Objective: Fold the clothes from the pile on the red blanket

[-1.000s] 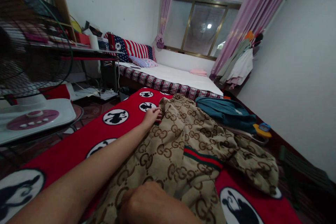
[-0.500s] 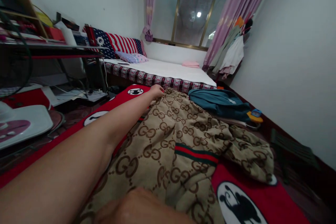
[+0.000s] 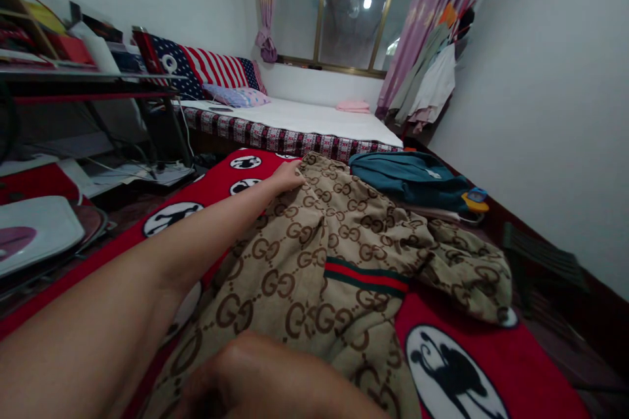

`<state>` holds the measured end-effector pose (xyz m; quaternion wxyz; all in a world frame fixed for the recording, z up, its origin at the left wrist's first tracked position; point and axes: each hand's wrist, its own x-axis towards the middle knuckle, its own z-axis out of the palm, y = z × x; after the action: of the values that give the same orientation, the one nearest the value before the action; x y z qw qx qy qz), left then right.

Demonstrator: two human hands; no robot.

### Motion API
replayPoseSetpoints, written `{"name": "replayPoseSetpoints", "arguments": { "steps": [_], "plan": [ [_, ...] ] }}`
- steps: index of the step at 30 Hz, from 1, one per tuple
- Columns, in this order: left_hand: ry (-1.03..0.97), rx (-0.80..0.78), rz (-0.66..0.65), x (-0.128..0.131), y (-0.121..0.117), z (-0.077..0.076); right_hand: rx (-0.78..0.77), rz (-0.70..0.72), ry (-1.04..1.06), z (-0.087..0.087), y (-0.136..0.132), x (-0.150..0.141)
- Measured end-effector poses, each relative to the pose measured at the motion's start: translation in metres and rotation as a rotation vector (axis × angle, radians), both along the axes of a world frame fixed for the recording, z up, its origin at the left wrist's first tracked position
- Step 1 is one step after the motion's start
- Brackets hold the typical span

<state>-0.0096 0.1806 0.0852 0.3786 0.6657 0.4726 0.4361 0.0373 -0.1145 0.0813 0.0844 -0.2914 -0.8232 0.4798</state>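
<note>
A tan shirt [image 3: 344, 229] with a brown letter pattern and a green-red-green stripe lies spread on a red blanket [image 3: 230, 173] with black-and-white round figures. At the shirt's far end, near the collar, my left hand [image 3: 289, 175] is closed on its left edge. Low in the picture, my right hand [image 3: 265, 373] is closed at the near left part of the shirt, its fingertips mostly hidden below. The right sleeve reaches out over the blanket, while the left sleeve is out of sight.
A folded teal garment [image 3: 407, 177] lies beyond the shirt on the right. A bed [image 3: 295, 118] stands at the back, a cluttered desk [image 3: 93, 75] at the left. Near the right wall is a dark low stool [image 3: 545, 258].
The shirt's left side has shifted inward, baring more red blanket beside my left arm. My right hand has risen slightly in the picture. The camera view has tilted down a little.
</note>
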Motion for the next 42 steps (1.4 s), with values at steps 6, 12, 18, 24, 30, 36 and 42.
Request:
{"name": "replayPoseSetpoints", "arguments": {
  "steps": [6, 12, 18, 24, 30, 36, 42],
  "plan": [
    [0.384, 0.404, -0.217, 0.004, -0.054, -0.014, 0.439, -0.814, 0.046, -0.001, 0.040, 0.029],
    [0.241, 0.153, -0.098, -0.020, -0.043, -0.055, 0.524, -1.205, 0.247, -0.050, 0.091, 0.082],
    [0.245, 0.200, -0.025, -0.025, -0.035, -0.072, 0.443, -1.083, 0.357, -0.066, 0.098, 0.086],
    [0.215, 0.157, -0.034, -0.027, -0.030, -0.076, 0.373, -1.392, 0.529, -0.064, 0.096, 0.094],
    [0.390, 0.278, -0.022, -0.025, -0.035, -0.077, 0.771, -1.292, 0.288, -0.058, 0.090, 0.085],
    [0.455, 0.557, -0.204, -0.021, -0.037, -0.070, 0.850, -1.094, 0.048, -0.059, 0.085, 0.073],
    [0.547, 0.233, -0.145, -0.016, -0.008, -0.066, 0.705, -1.134, -0.063, -0.066, 0.090, 0.081]
  ]
}}
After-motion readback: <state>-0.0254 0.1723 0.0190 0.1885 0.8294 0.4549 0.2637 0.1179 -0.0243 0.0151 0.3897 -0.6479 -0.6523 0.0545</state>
